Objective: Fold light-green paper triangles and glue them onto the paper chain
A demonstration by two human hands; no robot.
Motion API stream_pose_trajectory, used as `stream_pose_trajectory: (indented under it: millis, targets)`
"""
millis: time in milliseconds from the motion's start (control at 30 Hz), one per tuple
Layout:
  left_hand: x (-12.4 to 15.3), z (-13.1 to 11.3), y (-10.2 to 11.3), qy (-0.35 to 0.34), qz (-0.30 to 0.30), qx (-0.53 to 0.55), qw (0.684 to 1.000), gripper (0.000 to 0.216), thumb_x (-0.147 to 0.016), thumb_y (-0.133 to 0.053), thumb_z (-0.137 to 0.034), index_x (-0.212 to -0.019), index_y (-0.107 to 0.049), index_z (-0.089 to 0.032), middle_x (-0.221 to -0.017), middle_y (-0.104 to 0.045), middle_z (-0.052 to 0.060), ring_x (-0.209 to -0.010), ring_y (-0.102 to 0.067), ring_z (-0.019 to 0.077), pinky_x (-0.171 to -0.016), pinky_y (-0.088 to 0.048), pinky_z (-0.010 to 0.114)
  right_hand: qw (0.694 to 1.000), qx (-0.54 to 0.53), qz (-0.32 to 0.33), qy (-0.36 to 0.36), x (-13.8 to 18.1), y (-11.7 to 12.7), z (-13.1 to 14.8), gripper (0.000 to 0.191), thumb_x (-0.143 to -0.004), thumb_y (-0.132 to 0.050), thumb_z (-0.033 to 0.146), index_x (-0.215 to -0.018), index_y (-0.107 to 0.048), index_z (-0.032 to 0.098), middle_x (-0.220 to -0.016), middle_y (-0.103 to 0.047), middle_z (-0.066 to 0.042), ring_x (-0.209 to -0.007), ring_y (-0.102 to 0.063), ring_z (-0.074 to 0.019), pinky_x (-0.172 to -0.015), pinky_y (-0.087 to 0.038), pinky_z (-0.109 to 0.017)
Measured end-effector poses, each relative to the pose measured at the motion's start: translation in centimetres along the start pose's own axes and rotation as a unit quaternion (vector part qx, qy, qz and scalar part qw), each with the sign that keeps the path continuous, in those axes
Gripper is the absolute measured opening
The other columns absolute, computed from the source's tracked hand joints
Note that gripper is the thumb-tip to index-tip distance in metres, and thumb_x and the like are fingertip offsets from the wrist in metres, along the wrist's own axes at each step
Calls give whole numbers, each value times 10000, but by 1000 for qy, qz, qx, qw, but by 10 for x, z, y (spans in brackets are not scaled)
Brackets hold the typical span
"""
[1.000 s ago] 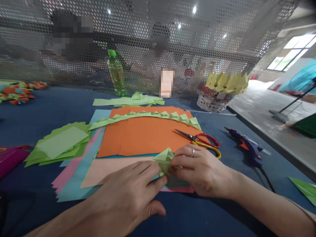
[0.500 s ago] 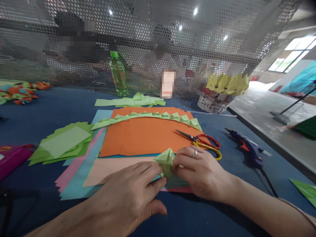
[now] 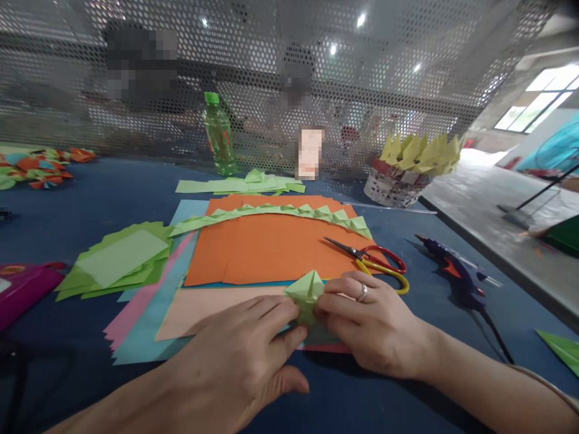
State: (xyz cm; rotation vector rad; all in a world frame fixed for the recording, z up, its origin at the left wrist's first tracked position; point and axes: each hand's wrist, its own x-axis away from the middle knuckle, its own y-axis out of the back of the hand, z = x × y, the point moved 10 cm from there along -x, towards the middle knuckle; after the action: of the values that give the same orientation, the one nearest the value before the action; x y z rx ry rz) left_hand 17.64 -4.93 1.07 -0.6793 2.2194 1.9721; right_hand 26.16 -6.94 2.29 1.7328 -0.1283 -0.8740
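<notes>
A light green folded paper [image 3: 307, 289] with a pointed top is held between my two hands, over the front of the paper stack. My left hand [image 3: 253, 343] grips its left side with the fingertips; the thumb sticks out lower down. On the other side, my right hand [image 3: 366, 319], wearing a ring, pinches the paper's right edge. Fingers hide the lower part of the folded piece. Just beyond my right hand, scissors [image 3: 371, 259] with red and yellow handles lie on the orange sheets [image 3: 266, 247]. A curved strip of folded green points [image 3: 271, 210] rests across those sheets.
Green paper pieces [image 3: 122, 259] are piled at left, near a magenta object [image 3: 27, 289]. A glue gun [image 3: 456, 271] with its cord lies at right. Behind stand a green bottle [image 3: 219, 135] and a basket with yellow paper points [image 3: 398, 175], before a perforated metal panel [image 3: 253, 72].
Both hands keep their hold on the folded green paper, with hardly any finger movement. The whole view has shifted slightly.
</notes>
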Motion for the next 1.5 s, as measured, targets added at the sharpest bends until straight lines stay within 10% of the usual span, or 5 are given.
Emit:
stream_pose_trajectory:
  millis: [833, 1133, 1500]
  targets:
    - [-1, 0, 7, 8, -2, -5, 1000, 539, -1059, -328, -522, -1083, -736, -171, -1006, -702, 111, -888, -686, 248, -770, -608, 368, 996, -34, -44, -75, 0, 11, -25, 282, -900, -484, 28, -1017, -688, 183, -1041, -694, -67, -956, -573, -197, -850, -494, -341]
    - [4, 4, 12, 17, -8, 7, 1000, 456, -1065, -394, -482, -1092, -748, -195, -1078, -725, 103, -948, -703, 244, -830, -604, 366, 987, -83, 98, -100, -1, -23, -38, 532, -741, -539, -53, -1186, -642, 219, -1381, -548, -110, -1216, -531, -274, -1026, -461, -489]
    - [2, 1, 25, -7, -58, -33, 998, 408, -1067, -438, -419, -1097, -738, -145, -1085, -751, 107, -983, -715, 264, -854, -604, 392, 977, -155, 78, -121, -1, -6, -48, 144, -951, -540, 65, -912, -624, 175, -919, -656, -48, -896, -594, -171, -852, -476, -317]
